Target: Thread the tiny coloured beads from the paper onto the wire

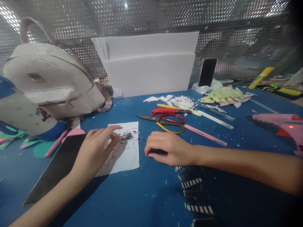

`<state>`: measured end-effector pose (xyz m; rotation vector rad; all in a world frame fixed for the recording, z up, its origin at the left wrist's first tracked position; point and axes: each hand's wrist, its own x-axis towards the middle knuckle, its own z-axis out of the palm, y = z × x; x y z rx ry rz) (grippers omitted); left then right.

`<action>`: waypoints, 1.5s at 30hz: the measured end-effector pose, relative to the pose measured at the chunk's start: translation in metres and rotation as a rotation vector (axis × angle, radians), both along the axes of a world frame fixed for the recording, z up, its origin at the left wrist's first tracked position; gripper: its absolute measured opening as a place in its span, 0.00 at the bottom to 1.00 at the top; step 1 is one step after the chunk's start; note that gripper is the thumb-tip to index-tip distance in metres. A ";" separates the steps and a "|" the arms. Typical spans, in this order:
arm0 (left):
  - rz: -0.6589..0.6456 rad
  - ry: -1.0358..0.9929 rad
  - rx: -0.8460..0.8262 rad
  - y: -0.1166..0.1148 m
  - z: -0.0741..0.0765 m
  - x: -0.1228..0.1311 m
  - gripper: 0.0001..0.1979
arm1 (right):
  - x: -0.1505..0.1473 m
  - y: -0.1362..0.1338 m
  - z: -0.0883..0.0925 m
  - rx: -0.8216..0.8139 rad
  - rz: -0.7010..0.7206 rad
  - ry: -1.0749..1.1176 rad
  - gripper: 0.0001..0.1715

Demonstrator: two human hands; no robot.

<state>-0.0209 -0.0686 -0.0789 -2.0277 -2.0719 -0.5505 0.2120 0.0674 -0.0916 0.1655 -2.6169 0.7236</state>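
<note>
At the counter's (146,195) left edge a pale backpack (54,85) stands behind a black sheet (56,170). The left hand (94,151) rests on a white paper (125,151), its loosely spread fingers (113,128) touching a small heap of glitter bits (126,136). Just right, the right hand (169,148) lies curled over a dark object, before scissors (163,119) and a pink glue gun (281,126) near the right edge; no writing is readable.
</note>
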 end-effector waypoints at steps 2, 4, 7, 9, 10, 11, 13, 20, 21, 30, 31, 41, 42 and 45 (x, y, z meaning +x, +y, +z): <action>0.002 0.011 -0.038 0.000 -0.001 0.001 0.11 | 0.000 0.000 0.000 0.002 0.000 0.004 0.05; 0.010 0.015 -0.059 -0.001 -0.002 0.002 0.11 | 0.000 0.000 0.001 0.001 0.003 0.010 0.06; 0.007 0.011 -0.067 -0.001 -0.002 0.002 0.12 | 0.000 0.000 0.001 -0.003 0.006 0.008 0.06; -0.002 0.008 -0.074 -0.001 -0.001 0.001 0.13 | 0.000 0.000 0.001 -0.003 0.005 0.004 0.06; -0.005 0.006 -0.076 0.000 -0.001 0.000 0.14 | 0.000 -0.001 0.001 -0.002 0.005 0.003 0.06; -0.006 0.004 -0.077 0.000 -0.001 0.000 0.14 | 0.000 -0.001 0.001 -0.002 0.004 0.003 0.06; -0.009 0.000 -0.080 0.001 -0.002 -0.002 0.14 | 0.000 -0.001 0.002 -0.003 0.005 0.002 0.06; -0.026 -0.015 -0.123 0.002 -0.007 -0.009 0.15 | 0.000 -0.001 0.001 -0.006 0.004 0.011 0.06; -0.028 -0.013 -0.124 0.002 -0.008 -0.009 0.15 | 0.000 -0.001 0.001 -0.005 0.003 0.012 0.06; -0.058 -0.059 -0.125 0.005 -0.007 -0.007 0.14 | 0.000 -0.001 0.000 -0.006 0.006 0.003 0.06; -0.056 -0.067 -0.122 0.005 -0.007 -0.008 0.14 | 0.000 -0.001 0.000 -0.006 0.006 -0.001 0.06; -0.090 -0.024 -0.153 0.005 -0.007 -0.018 0.17 | 0.000 -0.001 0.001 -0.001 0.002 -0.001 0.06; -0.099 -0.017 -0.159 0.005 -0.007 -0.018 0.17 | 0.000 -0.001 0.001 -0.001 0.002 -0.001 0.06; -0.102 -0.005 -0.154 0.004 -0.006 -0.018 0.15 | 0.000 0.000 0.001 0.004 0.003 -0.003 0.06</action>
